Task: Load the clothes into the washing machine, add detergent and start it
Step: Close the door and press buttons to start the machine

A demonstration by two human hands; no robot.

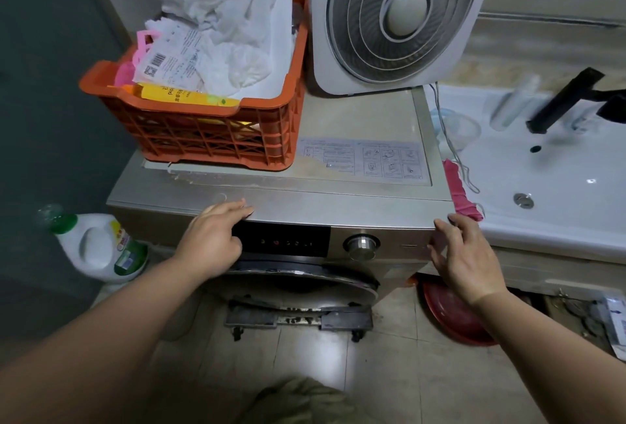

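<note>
Cramped laundry corner: left hand (211,240) and right hand (465,254), both released, at washer (338,210) front; crate (203,132) atop could slip if jolted.

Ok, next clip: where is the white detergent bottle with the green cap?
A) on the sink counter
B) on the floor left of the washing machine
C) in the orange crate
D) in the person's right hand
B: the detergent bottle stands on the floor beside the washing machine's left side, apart from both hands and below the orange crate.
</note>
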